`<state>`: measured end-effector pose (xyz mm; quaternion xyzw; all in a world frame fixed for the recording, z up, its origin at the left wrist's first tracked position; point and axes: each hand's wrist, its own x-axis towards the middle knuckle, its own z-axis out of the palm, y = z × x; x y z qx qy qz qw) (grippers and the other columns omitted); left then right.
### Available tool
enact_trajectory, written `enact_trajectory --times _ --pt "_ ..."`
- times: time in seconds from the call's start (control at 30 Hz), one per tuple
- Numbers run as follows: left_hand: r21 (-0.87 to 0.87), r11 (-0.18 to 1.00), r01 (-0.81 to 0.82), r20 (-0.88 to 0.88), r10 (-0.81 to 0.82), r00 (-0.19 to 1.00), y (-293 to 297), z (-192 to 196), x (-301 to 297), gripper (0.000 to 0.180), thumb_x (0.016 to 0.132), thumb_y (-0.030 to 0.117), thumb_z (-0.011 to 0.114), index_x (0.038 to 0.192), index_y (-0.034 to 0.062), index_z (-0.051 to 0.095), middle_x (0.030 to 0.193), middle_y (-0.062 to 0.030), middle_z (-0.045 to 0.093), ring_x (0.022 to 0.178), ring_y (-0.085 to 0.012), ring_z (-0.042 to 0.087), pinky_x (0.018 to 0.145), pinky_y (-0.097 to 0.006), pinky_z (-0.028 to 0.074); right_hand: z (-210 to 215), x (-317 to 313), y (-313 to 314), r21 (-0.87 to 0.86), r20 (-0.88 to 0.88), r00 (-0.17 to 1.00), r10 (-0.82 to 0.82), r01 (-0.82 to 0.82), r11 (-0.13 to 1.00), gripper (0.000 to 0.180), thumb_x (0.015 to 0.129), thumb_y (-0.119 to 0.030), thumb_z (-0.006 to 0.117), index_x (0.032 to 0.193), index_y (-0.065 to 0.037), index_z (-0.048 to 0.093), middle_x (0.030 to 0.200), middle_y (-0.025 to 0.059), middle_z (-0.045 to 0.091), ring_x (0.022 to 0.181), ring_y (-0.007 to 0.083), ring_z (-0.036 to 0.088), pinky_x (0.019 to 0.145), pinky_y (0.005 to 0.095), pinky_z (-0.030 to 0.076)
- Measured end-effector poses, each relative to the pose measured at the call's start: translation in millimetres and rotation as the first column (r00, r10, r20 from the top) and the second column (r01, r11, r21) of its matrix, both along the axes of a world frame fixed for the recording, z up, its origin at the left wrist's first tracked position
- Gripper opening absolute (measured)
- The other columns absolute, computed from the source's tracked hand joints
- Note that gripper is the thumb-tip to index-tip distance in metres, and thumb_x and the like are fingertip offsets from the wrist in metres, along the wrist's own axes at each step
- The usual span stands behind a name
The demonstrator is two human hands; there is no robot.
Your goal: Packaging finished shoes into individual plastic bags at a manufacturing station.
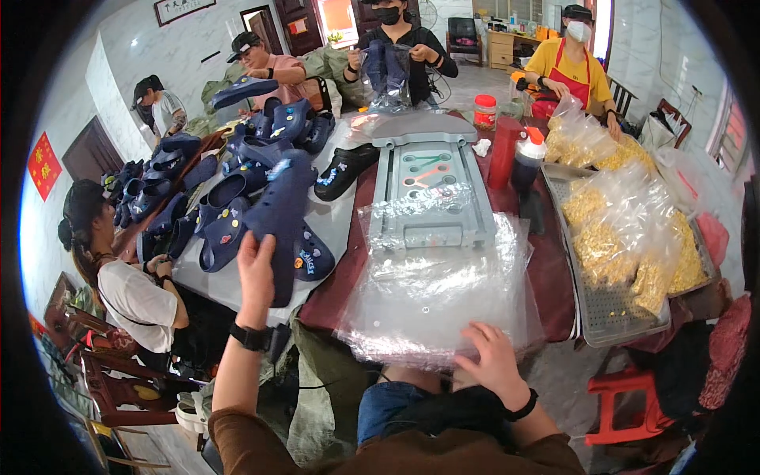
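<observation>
My left hand is closed on a navy clog, which stands upright with its long side toward me over the pile's near edge. Beside it lies another navy clog with charms, partly covered by the held one. At the near edge of a stack of clear plastic bags, my right hand rests with its fingers apart, the fingertips over the bags. The bags overlap the near end of a grey plastic folding stool, which lies flat on the table. A black clog sits left of that stool.
Many navy clogs cover the table's left side. To the right are a red-capped bottle, a red-lidded jar and a metal tray with bags of yellow pieces. Several co-workers surround the tables; one holds a bagged navy item. A red stool stands right.
</observation>
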<state>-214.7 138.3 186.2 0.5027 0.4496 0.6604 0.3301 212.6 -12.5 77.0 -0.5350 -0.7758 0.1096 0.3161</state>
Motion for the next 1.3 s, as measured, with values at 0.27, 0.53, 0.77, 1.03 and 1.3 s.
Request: enact_trajectory --times 0.27,0.53,0.77,1.03,1.3 --pt "-0.219 0.924 0.313 0.352 -0.224 0.909 -61.7 -41.5 188.6 0.031 0.102 0.007 0.057 0.133 0.0029 0.057 0.125 -0.0052 0.066 0.109 -0.0156 0.062 0.099 -0.032 0.048 47.7 -24.5 19.4 -0.101 -0.419 0.895 0.154 -0.214 0.972 0.085 0.078 -0.035 0.089 0.144 0.002 0.049 0.136 0.025 0.057 0.12 0.0385 0.061 0.096 0.0443 0.052" --pt "-0.46 0.353 0.815 0.029 -0.911 0.411 -59.1 -50.2 196.8 0.053 0.099 0.023 0.069 0.145 0.0014 0.054 0.128 -0.0144 0.07 0.119 -0.0232 0.065 0.101 -0.036 0.051 -4.4 5.2 29.1 -0.316 -0.659 0.75 -0.058 -0.207 0.926 0.101 0.087 -0.006 0.075 0.161 0.001 0.007 0.136 0.0259 0.054 0.118 0.0312 0.064 0.101 0.0397 0.05" --pt "0.283 0.898 -0.337 -0.882 0.382 0.275 77.2 -51.3 1.2 0.062 0.082 0.018 0.077 0.136 -0.0016 0.055 0.137 -0.0262 0.058 0.132 -0.041 0.051 0.112 -0.049 0.04 -19.6 14.9 24.9 -0.34 -0.677 0.725 -0.129 -0.152 0.928 0.088 0.09 -0.002 0.065 0.161 0.001 0.013 0.132 0.0257 0.055 0.117 0.0297 0.062 0.098 0.0385 0.05" --pt "-0.044 0.93 -0.365 -0.955 0.068 0.29 84.8 -65.2 -83.9 0.06 0.075 0.024 0.083 0.125 -0.0019 0.064 0.121 -0.0247 0.067 0.115 -0.0403 0.063 0.097 -0.045 0.05 -22.5 14.5 23.3 -0.352 -0.601 0.783 -0.159 -0.081 0.932 0.086 0.088 0.0 0.062 0.161 0.0 0.016 0.126 0.0234 0.057 0.111 0.0302 0.063 0.098 0.0386 0.048" --pt "-0.036 0.975 -0.218 -0.563 0.161 0.811 5.4 -21.6 25.6 0.036 0.091 0.018 0.076 0.116 -0.003 0.063 0.101 -0.0138 0.072 0.094 -0.0219 0.069 0.085 -0.035 0.054 -18.5 8.9 20.1 -0.295 -0.587 0.801 -0.118 -0.075 0.953 0.084 0.088 0.001 0.061 0.16 0.0 0.018 0.127 0.0235 0.058 0.11 0.0329 0.063 0.098 0.0403 0.048"
